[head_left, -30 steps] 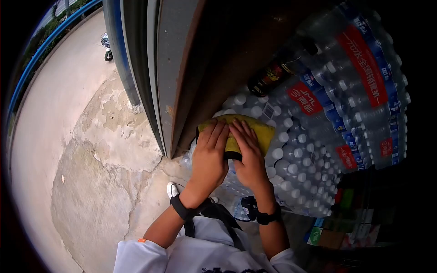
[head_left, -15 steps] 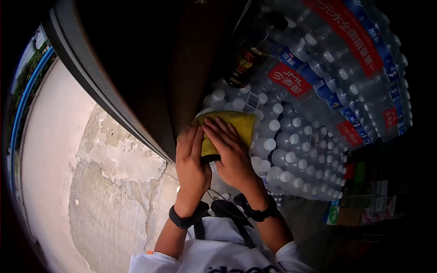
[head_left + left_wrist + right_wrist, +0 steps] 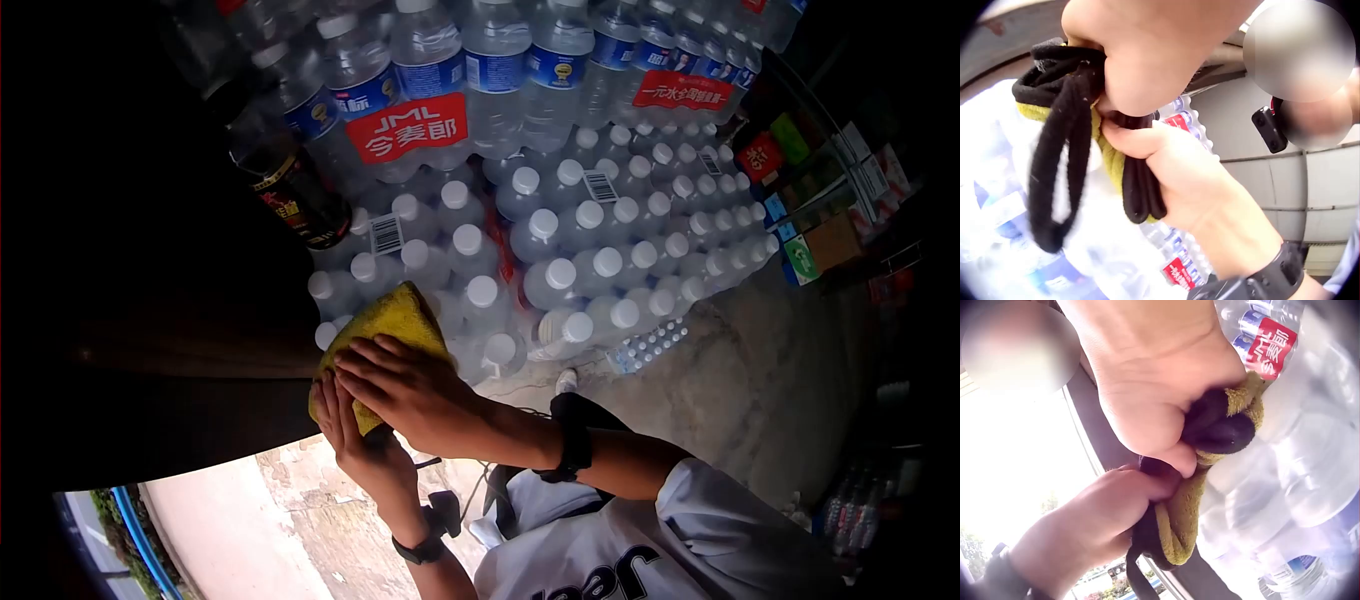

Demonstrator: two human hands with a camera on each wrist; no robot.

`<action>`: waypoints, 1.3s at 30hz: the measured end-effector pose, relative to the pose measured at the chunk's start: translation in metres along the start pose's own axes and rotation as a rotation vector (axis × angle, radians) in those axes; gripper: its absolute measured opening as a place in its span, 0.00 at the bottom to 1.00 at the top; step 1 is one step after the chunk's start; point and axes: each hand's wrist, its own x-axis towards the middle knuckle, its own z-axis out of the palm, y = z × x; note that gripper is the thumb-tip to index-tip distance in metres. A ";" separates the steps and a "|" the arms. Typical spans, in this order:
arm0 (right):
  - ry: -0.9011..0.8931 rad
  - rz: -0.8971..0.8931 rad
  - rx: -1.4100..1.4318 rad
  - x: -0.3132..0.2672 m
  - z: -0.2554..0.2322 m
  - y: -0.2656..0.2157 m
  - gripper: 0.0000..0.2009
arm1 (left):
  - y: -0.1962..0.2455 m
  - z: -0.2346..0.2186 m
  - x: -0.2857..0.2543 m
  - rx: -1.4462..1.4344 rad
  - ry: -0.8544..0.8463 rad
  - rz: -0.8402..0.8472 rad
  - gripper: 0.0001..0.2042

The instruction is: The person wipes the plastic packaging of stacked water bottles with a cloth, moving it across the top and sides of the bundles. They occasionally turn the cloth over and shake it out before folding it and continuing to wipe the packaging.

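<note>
A folded yellow cloth (image 3: 402,318) with black edging is held between both hands, beside white-capped water bottles in the head view. My left hand (image 3: 365,450) grips its lower left side. My right hand (image 3: 410,395) lies across the top with fingers over the cloth, close against the left. In the left wrist view, the left hand (image 3: 1141,56) and right hand (image 3: 1191,181) pinch the bunched black edges (image 3: 1141,187), and a black loop (image 3: 1054,175) hangs down. The right wrist view shows the right thumb against the folded cloth (image 3: 1185,512) and the left hand (image 3: 1097,512) beneath.
Wrapped packs of water bottles (image 3: 600,260) fill the middle and upper area. A dark-labelled bottle (image 3: 290,200) stands at their left. A dark panel (image 3: 180,410) is at the left, with bright ground (image 3: 230,520) below. Boxes (image 3: 830,240) sit at the right.
The view has turned, with the bottle packs swinging across the middle and the bright ground moving to the bottom. Both hands still hold the cloth, now lower and further left in view.
</note>
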 end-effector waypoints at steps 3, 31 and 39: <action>0.000 0.013 -0.055 -0.041 -0.013 -0.001 0.23 | 0.026 0.020 -0.032 -0.050 -0.005 0.031 0.33; 0.504 -0.044 -0.144 -0.090 -0.239 0.041 0.28 | 0.252 0.049 0.027 -0.085 0.204 0.521 0.24; 0.153 0.341 -0.282 -0.199 -0.195 0.099 0.26 | 0.217 0.121 -0.030 0.155 -0.553 0.456 0.36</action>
